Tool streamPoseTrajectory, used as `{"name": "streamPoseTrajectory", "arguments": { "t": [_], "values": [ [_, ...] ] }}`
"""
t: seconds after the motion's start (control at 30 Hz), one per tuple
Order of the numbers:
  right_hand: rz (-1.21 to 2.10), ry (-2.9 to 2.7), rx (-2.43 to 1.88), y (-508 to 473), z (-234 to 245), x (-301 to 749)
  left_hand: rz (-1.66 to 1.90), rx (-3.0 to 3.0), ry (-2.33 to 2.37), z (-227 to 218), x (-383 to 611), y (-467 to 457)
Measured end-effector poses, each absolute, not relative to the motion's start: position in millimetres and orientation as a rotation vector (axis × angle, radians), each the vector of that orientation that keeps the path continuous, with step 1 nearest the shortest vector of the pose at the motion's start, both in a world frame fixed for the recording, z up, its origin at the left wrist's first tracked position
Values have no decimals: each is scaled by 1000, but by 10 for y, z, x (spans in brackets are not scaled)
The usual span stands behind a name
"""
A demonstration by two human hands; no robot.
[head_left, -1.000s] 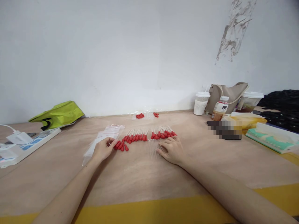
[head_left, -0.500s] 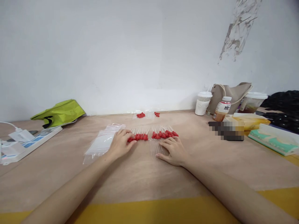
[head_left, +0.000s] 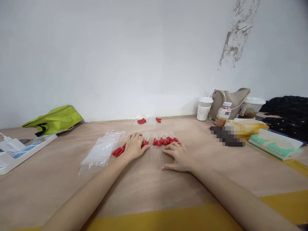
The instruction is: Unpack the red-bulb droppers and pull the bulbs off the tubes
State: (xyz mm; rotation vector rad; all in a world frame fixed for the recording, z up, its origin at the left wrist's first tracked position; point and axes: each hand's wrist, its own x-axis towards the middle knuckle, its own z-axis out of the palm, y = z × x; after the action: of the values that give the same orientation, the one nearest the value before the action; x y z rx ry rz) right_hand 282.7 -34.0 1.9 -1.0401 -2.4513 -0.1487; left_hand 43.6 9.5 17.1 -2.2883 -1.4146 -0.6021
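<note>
Across the brown table (head_left: 144,189), red bulbs (head_left: 166,141) in two groups

At the far side the white wall (head_left: 120,64) is the hard limit I see; a yellow band (head_left: 144,221) marks the near side. Between the forearms I have a wide stretch of tabletop. Sideways, my room ends at a green bag (head_left: 57,120) and power strip (head_left: 36,150) on the left, a beige handbag (head_left: 232,101) and tissue pack (head_left: 274,144) on the right. Plastic bags (head_left: 99,152) lie just beside the left group (head_left: 118,151).

The left hand (head_left: 133,146) lies palm down over that group, fingers slightly bent; red shows on both sides of it, and I cannot tell whether it grips any. The right hand (head_left: 178,155) is spread and released, thumb well away from the fingers, fingertips at the near edge of the right group (head_left: 174,140). Thin clear tubes (head_left: 156,157) lie between the hands.
</note>
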Motion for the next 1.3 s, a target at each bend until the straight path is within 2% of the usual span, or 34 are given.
{"name": "streamPoseTrajectory", "arguments": {
  "t": [0.23,0.43,0.73,0.93,1.3],
  "values": [
    [-175,-2478,-1058,-314,-14,2803,-922,-2201,-1515,166,410,-20],
    [-158,-2472,-1063,-284,-37,2806,-1127,-2294,-1420,117,227,-443],
    [-152,-2130,-1054,-382,-3,2744,-1037,-2459,-1315,16,208,-653],
    [-298,-2248,-884,-366,-87,2592,-955,-2549,-1295,28,249,-644],
    [-277,-2331,-747,-332,-141,2508,-916,-2574,-1196,16,334,-628]
  ]
}}
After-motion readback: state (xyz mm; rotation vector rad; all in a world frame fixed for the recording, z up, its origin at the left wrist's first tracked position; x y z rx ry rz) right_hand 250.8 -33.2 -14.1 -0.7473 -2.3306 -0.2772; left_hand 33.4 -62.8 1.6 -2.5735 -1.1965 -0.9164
